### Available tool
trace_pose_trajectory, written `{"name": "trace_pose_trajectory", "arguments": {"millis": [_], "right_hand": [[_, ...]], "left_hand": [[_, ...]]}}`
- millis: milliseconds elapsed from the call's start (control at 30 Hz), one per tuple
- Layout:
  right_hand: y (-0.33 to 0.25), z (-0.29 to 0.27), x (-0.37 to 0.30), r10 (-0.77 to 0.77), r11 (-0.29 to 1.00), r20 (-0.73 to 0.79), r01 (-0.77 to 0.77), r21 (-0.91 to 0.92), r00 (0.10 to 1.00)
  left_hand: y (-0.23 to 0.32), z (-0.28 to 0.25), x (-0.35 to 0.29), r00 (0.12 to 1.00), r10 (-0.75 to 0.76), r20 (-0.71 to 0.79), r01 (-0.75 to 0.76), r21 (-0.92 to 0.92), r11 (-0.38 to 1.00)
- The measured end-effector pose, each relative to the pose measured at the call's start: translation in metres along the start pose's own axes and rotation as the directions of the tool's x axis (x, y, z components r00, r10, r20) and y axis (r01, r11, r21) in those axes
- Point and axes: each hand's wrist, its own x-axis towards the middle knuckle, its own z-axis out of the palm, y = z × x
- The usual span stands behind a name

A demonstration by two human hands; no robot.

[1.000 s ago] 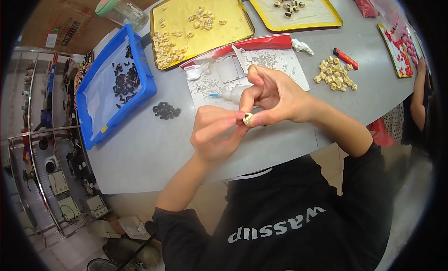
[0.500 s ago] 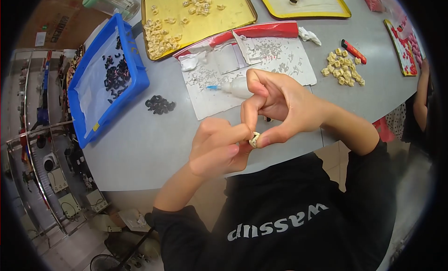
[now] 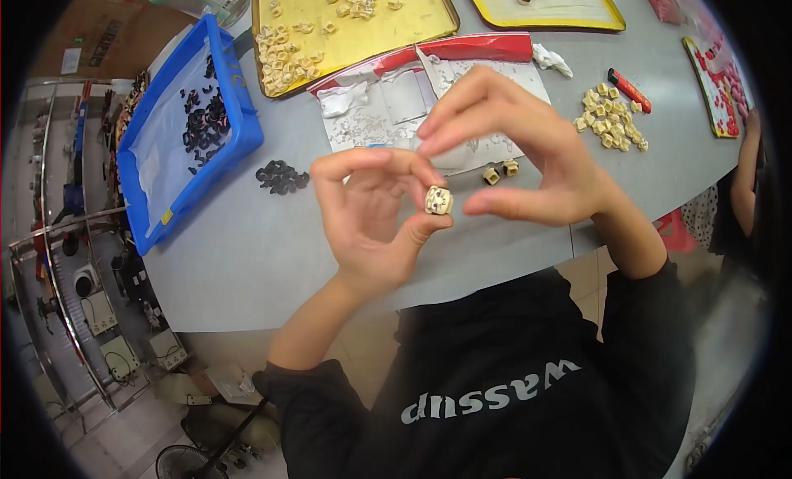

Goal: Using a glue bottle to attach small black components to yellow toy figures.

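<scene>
Between the thumb and forefinger of my left hand (image 3: 363,223) is a small cream-coloured block (image 3: 439,200) with dark marks on its face. My right hand (image 3: 549,161) is just to the right of it, thumb and fingers spread apart, holding nothing. Two similar small blocks (image 3: 492,176) with dark parts lie on the table behind the right thumb. Beyond my hands lies a white card sheet (image 3: 351,132) with a red edge, scattered with small grey bits. A blue nozzle tip shows there, mostly hidden by my hands.
A pile of small black curved pieces (image 3: 282,177) lies left of my hands, beside a blue tray (image 3: 245,116) holding more. A yellow tray (image 3: 379,42) of cream blocks is behind. At right are a cream block pile (image 3: 610,120), a red-and-black stick (image 3: 630,89) and a person's arm.
My right hand has come off the small block and opened, moving up and right. My left hand has lifted the block slightly, its marked face now showing. Two blocks on the table are uncovered.
</scene>
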Motion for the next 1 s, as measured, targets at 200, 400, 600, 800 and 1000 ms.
{"name": "trace_pose_trajectory", "arguments": {"millis": [200, 400, 600, 800, 1000], "right_hand": [[0.002, 0.003, -0.002, -0.037, 0.989, 0.04, 0.042, -0.143, 0.999], [0.003, 0.009, -0.005, 0.027, 0.997, -0.015, -0.028, -0.074, 1.0], [0.011, 0.018, -0.007, 0.053, 0.998, -0.074, -0.052, 0.02, 0.996], [0.011, 0.023, -0.009, -0.026, 0.995, -0.088, 0.017, -0.102, 0.996], [0.011, 0.027, -0.01, -0.033, 0.996, -0.083, 0.026, -0.082, 0.996]], "left_hand": [[-0.004, -0.003, -0.001, 0.98, -0.193, 0.055, 0.2, -0.222, 0.954], [-0.006, -0.004, 0.001, 0.966, -0.256, 0.044, 0.253, -0.385, 0.888], [-0.003, -0.007, 0.002, 0.945, -0.323, 0.045, 0.318, -0.354, 0.879], [0.001, -0.003, 0.005, 0.88, -0.467, 0.083, 0.437, -0.524, 0.731], [-0.003, -0.011, 0.001, 0.76, -0.593, 0.265, 0.586, -0.674, 0.45]]}}
